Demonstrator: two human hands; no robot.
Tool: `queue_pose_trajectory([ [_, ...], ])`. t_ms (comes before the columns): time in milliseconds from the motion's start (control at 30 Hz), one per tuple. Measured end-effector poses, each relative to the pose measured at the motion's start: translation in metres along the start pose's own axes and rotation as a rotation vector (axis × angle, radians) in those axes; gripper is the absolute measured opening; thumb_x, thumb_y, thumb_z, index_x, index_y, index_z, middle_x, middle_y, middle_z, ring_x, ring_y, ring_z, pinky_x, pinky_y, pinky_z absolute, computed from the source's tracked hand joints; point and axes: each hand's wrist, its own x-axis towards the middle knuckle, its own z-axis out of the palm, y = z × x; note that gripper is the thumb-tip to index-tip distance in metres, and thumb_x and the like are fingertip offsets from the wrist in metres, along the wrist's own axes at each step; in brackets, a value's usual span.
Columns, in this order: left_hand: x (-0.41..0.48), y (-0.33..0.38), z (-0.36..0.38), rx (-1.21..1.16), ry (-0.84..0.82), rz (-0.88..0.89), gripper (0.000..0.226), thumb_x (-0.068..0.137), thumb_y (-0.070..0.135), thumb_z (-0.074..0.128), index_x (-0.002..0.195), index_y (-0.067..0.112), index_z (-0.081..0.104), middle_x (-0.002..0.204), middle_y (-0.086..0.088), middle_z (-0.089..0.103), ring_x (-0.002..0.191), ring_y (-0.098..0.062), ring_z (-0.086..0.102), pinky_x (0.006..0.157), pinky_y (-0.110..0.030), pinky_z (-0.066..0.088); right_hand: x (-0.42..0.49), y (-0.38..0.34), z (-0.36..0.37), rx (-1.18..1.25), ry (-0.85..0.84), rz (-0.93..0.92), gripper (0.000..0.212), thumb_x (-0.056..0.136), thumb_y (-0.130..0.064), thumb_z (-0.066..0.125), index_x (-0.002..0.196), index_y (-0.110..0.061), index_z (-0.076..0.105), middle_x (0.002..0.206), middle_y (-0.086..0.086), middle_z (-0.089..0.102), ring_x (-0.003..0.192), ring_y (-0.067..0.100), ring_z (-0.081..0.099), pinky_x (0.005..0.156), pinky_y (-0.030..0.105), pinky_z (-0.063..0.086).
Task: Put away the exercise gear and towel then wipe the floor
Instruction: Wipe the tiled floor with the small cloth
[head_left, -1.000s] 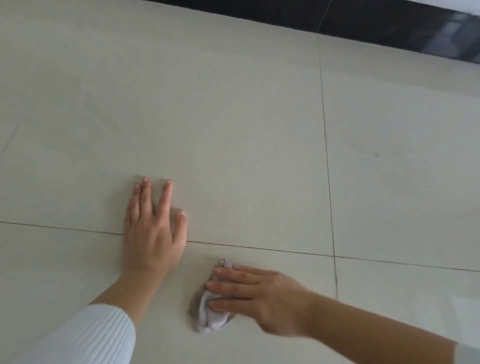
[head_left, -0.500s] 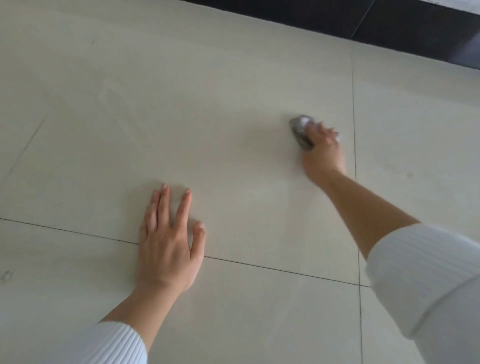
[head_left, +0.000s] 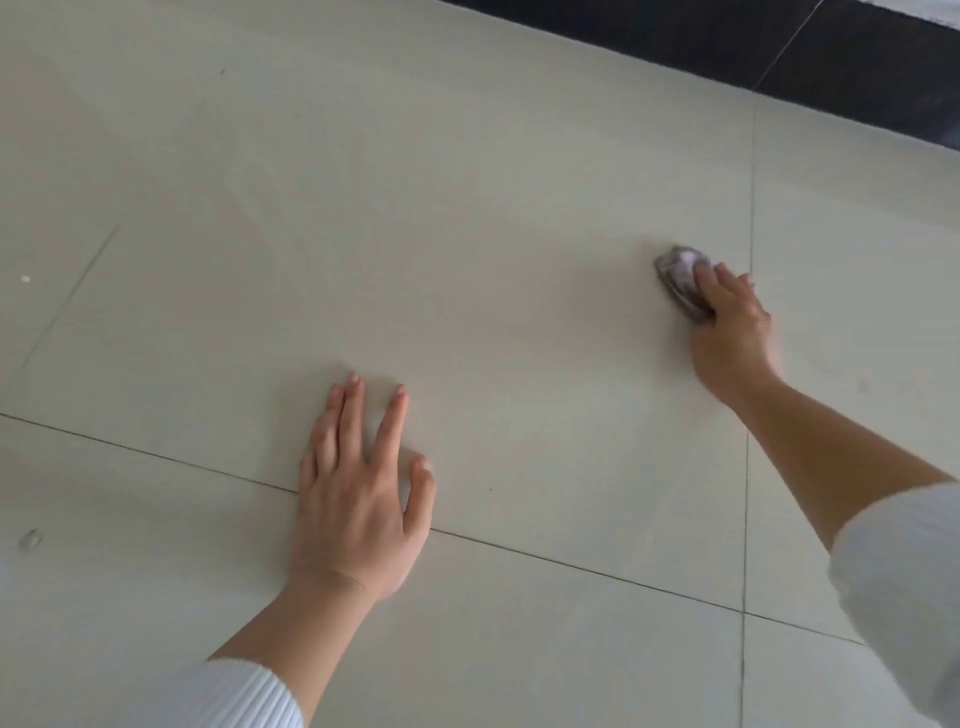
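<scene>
A small crumpled grey-lilac cloth lies on the pale tiled floor at the right, far from me. My right hand is stretched out on top of it, fingers curled over the wad and pressing it to the tile. My left hand rests flat on the floor near the middle, fingers straight and slightly spread, across a grout line. Both arms wear white ribbed sleeves.
A dark band, a wall base or threshold, runs along the far right edge of the floor. Grout lines cross the tiles. Two small specks lie on the floor at the left.
My right hand has swept the cloth from near my left hand outward to the far right over the last second. The left hand has stayed planted on the floor.
</scene>
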Motion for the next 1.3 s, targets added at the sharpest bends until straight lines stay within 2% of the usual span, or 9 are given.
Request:
queue_pose_trajectory([
  [100, 0.0, 0.0, 0.001, 0.009, 0.012, 0.005, 0.063, 0.089, 0.043, 0.031, 0.148, 0.02, 0.033, 0.157, -0.015, 0.022, 0.145, -0.031, 0.018, 0.113, -0.04, 0.017, 0.032, -0.038, 0.013, -0.065, 0.028, 0.246, 0.068, 0.086, 0.0, 0.042, 0.15, -0.012, 0.023, 0.157, 0.012, 0.019, 0.145, 0.036, 0.006, 0.118, 0.041, 0.005],
  [167, 0.0, 0.0, 0.0, 0.013, 0.016, 0.009, 0.063, 0.089, 0.042, 0.032, 0.147, 0.019, 0.034, 0.156, -0.015, 0.023, 0.144, -0.031, 0.019, 0.112, -0.04, 0.017, 0.047, -0.066, 0.025, -0.059, 0.008, 0.216, 0.066, 0.087, -0.002, 0.042, 0.149, -0.011, 0.024, 0.157, 0.013, 0.018, 0.144, 0.036, 0.007, 0.118, 0.04, 0.004],
  [300, 0.0, 0.001, 0.0, 0.012, 0.017, 0.012, 0.063, 0.089, 0.042, 0.032, 0.147, 0.019, 0.034, 0.156, -0.016, 0.023, 0.144, -0.032, 0.02, 0.113, -0.041, 0.018, 0.032, -0.118, 0.059, 0.091, -0.03, -0.22, 0.05, 0.087, -0.004, 0.051, 0.136, -0.016, 0.052, 0.14, 0.014, 0.047, 0.132, 0.033, 0.034, 0.112, 0.028, 0.018],
  [533, 0.0, 0.001, -0.002, 0.004, 0.004, 0.014, 0.063, 0.089, 0.042, 0.033, 0.148, 0.018, 0.034, 0.156, -0.017, 0.023, 0.144, -0.033, 0.02, 0.113, -0.042, 0.019, -0.051, -0.095, 0.04, 0.065, -0.356, -0.889, 0.061, 0.08, 0.015, 0.044, 0.132, -0.013, 0.057, 0.144, 0.002, 0.047, 0.138, 0.021, 0.036, 0.117, 0.025, 0.021],
  [667, 0.0, 0.002, -0.003, 0.005, -0.004, 0.012, 0.063, 0.089, 0.042, 0.034, 0.147, 0.017, 0.034, 0.156, -0.017, 0.023, 0.144, -0.033, 0.02, 0.112, -0.042, 0.018, 0.005, -0.038, 0.023, 0.12, -0.086, -0.451, 0.053, 0.086, 0.008, 0.048, 0.127, -0.024, 0.059, 0.139, -0.001, 0.051, 0.134, 0.024, 0.041, 0.116, 0.033, 0.025],
  [767, 0.0, 0.002, -0.002, 0.003, 0.001, 0.017, 0.063, 0.089, 0.041, 0.036, 0.147, 0.017, 0.035, 0.156, -0.018, 0.024, 0.143, -0.033, 0.021, 0.112, -0.042, 0.019, 0.037, -0.051, 0.025, 0.007, 0.034, 0.033, 0.065, 0.084, 0.005, 0.039, 0.143, -0.02, 0.038, 0.152, 0.008, 0.033, 0.144, 0.032, 0.016, 0.116, 0.04, 0.019],
  [833, 0.0, 0.002, -0.002, 0.0, 0.006, 0.018, 0.063, 0.089, 0.04, 0.036, 0.147, 0.017, 0.035, 0.156, -0.018, 0.023, 0.143, -0.034, 0.021, 0.112, -0.042, 0.02, 0.047, -0.084, 0.036, -0.017, 0.031, 0.11, 0.067, 0.083, 0.002, 0.041, 0.147, -0.013, 0.03, 0.155, 0.014, 0.024, 0.144, 0.036, 0.009, 0.119, 0.042, 0.011],
  [1067, 0.001, 0.002, -0.002, 0.018, -0.02, 0.015, 0.065, 0.087, 0.042, 0.036, 0.148, 0.018, 0.033, 0.156, -0.017, 0.022, 0.143, -0.033, 0.021, 0.111, -0.042, 0.019, -0.03, -0.164, 0.086, 0.181, -0.161, -0.511, 0.06, 0.076, 0.004, 0.041, 0.133, -0.008, 0.055, 0.144, 0.017, 0.046, 0.138, 0.038, 0.032, 0.117, 0.035, 0.014],
  [1300, 0.002, 0.001, -0.002, 0.016, -0.009, 0.001, 0.069, 0.088, 0.043, 0.034, 0.15, 0.014, 0.025, 0.157, -0.016, 0.022, 0.145, -0.031, 0.018, 0.112, -0.041, 0.017, -0.089, -0.081, 0.032, 0.0, -0.43, -0.92, 0.061, 0.081, 0.01, 0.042, 0.135, -0.016, 0.053, 0.146, 0.0, 0.045, 0.14, 0.019, 0.033, 0.117, 0.024, 0.02],
])
